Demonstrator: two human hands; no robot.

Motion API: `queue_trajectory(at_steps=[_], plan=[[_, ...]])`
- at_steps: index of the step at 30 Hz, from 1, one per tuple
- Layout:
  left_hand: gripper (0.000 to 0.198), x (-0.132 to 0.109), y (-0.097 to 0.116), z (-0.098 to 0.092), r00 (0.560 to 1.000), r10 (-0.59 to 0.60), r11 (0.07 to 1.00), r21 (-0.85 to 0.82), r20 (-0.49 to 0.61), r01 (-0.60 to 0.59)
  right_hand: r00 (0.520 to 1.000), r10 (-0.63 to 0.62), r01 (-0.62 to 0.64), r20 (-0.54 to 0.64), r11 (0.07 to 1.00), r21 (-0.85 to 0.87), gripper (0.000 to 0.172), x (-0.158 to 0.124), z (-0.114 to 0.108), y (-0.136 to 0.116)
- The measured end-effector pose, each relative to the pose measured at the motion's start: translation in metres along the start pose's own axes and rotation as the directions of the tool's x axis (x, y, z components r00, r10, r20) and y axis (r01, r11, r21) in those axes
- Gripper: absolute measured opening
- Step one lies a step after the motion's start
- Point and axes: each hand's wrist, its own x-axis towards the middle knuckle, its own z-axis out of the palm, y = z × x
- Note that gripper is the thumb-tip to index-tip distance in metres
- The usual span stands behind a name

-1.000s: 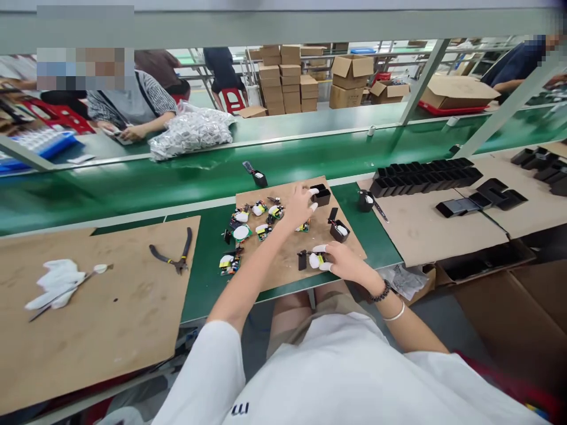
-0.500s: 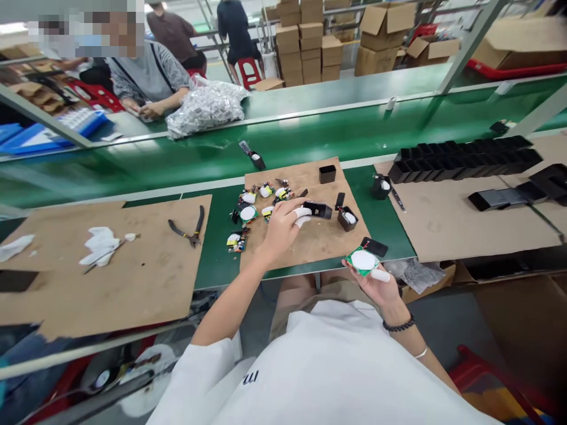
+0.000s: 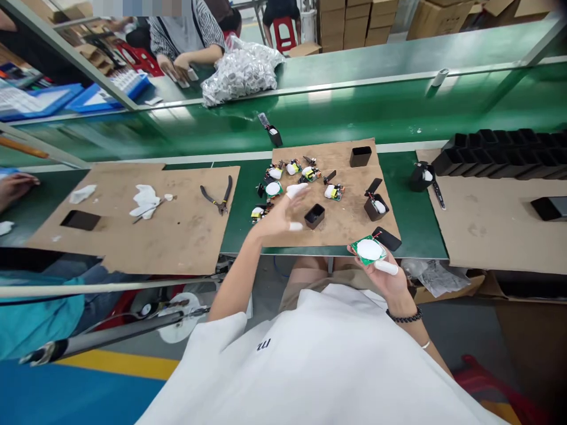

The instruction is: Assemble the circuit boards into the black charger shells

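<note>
My right hand (image 3: 384, 273) is held below the table's front edge, closed on a small green circuit board with a round white part (image 3: 368, 250). My left hand (image 3: 281, 215) hovers open over the brown cardboard mat (image 3: 345, 221), fingers with white finger cots spread. A small black square housing (image 3: 314, 215) sits on the mat just right of its fingertips. Several more circuit boards (image 3: 283, 177) lie at the mat's left and back. Another open black housing (image 3: 374, 206) holding a white part stands to the right, and an empty one (image 3: 360, 156) at the back.
Pliers (image 3: 218, 198) and white rags (image 3: 142, 200) lie on a cardboard sheet to the left. Rows of black housings (image 3: 500, 153) sit at the right. A green conveyor (image 3: 354, 112) runs behind, carrying a bag of white parts (image 3: 241, 71). Other people work across it and at my left.
My left hand has let go of the black housing, which now sits on the mat, and its fingers have opened. The view has swung left and down. My right hand still holds the board.
</note>
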Motion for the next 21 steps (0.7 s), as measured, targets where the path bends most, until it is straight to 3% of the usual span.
queue_trajectory(at_steps=[1,3,7,12,17,21], plan=[[0.111,-0.005,0.000,0.007,1.000,-0.024,0.999,-0.029,0.017,0.025,1.000,-0.012,0.012,0.001,1.000,-0.025,0.043,0.002,0.003,-0.001],[0.121,-0.010,0.000,0.021,0.995,-0.094,0.993,-0.062,0.034,0.096,0.999,-0.042,0.041,-0.006,0.994,-0.097,0.045,0.008,0.009,-0.004],[0.099,-0.006,0.001,0.042,0.980,-0.195,0.981,-0.034,-0.035,0.193,0.992,-0.123,0.112,-0.035,0.970,-0.217,0.053,0.027,0.018,-0.008],[0.067,-0.002,0.004,0.061,0.966,-0.197,0.980,-0.018,-0.170,0.196,0.971,-0.233,0.211,-0.046,0.935,-0.285,0.064,0.045,0.043,-0.012],[0.083,-0.013,0.006,0.086,0.938,-0.198,0.979,-0.011,-0.286,0.203,0.901,-0.429,0.417,0.066,0.813,-0.406,0.056,0.052,0.076,-0.015],[0.084,-0.024,0.004,0.092,0.932,-0.222,0.972,0.015,-0.287,0.236,0.919,-0.393,0.359,-0.005,0.844,-0.399,0.056,0.058,0.082,-0.009]])
